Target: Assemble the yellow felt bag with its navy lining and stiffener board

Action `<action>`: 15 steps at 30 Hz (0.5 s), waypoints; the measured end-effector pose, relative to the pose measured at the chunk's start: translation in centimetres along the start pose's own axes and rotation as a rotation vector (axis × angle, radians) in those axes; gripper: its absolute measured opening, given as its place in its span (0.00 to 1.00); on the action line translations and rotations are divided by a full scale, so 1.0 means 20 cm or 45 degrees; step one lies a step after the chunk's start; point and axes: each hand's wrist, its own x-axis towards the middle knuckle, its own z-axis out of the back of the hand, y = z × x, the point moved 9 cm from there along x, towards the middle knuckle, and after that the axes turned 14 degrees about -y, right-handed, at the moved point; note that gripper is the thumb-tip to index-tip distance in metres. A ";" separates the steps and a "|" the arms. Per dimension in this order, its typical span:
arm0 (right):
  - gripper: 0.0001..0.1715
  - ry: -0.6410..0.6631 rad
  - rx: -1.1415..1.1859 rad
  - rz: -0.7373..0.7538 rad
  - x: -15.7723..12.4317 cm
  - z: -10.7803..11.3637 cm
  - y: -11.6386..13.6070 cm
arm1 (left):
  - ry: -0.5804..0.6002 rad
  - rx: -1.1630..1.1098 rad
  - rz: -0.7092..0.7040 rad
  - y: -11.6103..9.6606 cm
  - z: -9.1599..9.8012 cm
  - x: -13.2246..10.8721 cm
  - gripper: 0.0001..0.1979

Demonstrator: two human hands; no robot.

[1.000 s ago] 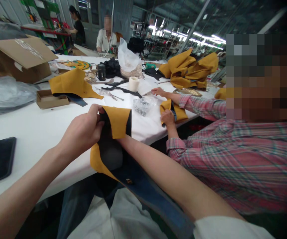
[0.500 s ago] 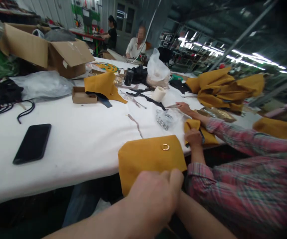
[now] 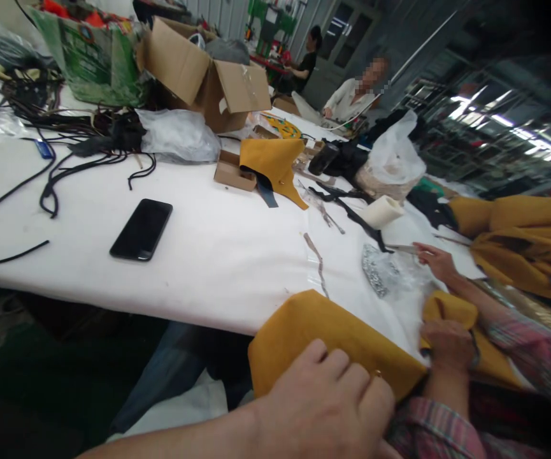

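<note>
A mustard-yellow fabric piece (image 3: 313, 325) lies over the near edge of the white table (image 3: 218, 255), and a small metal ring shows at its right end. My left hand (image 3: 327, 401) comes in from the bottom left and rests on its lower edge, fingers curled together and pressing the cloth. My right hand is out of view. Just to the right, a co-worker in a plaid sleeve holds another mustard piece with one hand (image 3: 447, 344). The co-worker's other hand (image 3: 435, 260) reaches to a clear bag of small metal parts (image 3: 385, 274).
A black phone (image 3: 141, 229) lies mid-table, with black cords (image 3: 65, 172) at the left. Behind are cardboard boxes (image 3: 199, 73), a small open box (image 3: 230, 173), another mustard piece (image 3: 272, 159), a tape roll (image 3: 381, 211) and a pile of mustard fabric (image 3: 518, 242).
The view has swung left and down. The mustard piece, held up and folded a second ago, now lies flat over the table edge under my left hand. My right arm has left the view.
</note>
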 end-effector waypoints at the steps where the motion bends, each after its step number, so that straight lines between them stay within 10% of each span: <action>1: 0.28 0.048 -0.008 0.031 -0.01 -0.04 -0.03 | 0.040 -0.004 0.056 0.04 0.02 -0.02 0.19; 8: 0.27 -0.003 -0.166 0.059 -0.03 -0.07 -0.10 | 0.086 0.220 -0.409 -0.14 0.00 -0.16 0.21; 15: 0.25 0.117 -0.208 0.080 -0.02 0.05 0.08 | 0.238 0.307 -0.080 0.01 -0.04 0.03 0.28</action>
